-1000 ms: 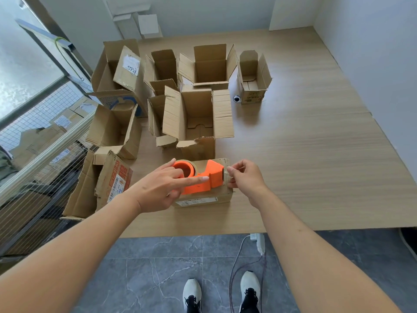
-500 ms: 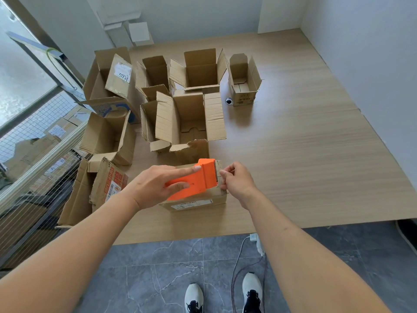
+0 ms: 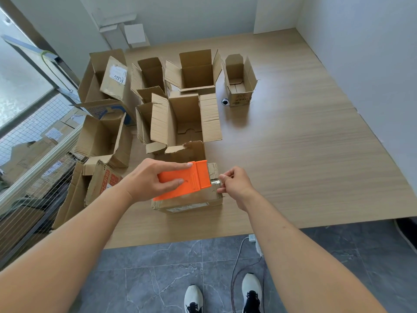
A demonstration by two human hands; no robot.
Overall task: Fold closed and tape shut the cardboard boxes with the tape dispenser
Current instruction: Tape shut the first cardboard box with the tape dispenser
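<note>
A small closed cardboard box (image 3: 191, 201) sits near the front edge of the wooden table (image 3: 293, 154). An orange tape dispenser (image 3: 191, 179) lies tilted on top of it. My left hand (image 3: 151, 177) grips the dispenser's body, fingers along its upper side and thumb lower down. My right hand (image 3: 237, 184) pinches the tape end (image 3: 215, 182) at the dispenser's mouth, over the box's right end. A larger open box (image 3: 180, 123) stands just behind.
Several open cardboard boxes crowd the table's left and back, among them a narrow one (image 3: 240, 82) at the back right. A small round black object (image 3: 225, 101) lies beside it. A wire-mesh rail (image 3: 33, 154) borders the left. A cable (image 3: 239, 256) runs over the grey floor tiles.
My left hand rolled the dispenser over so its tape roll no longer shows and its flat orange side faces up. My right hand stayed pinching the tape end.
</note>
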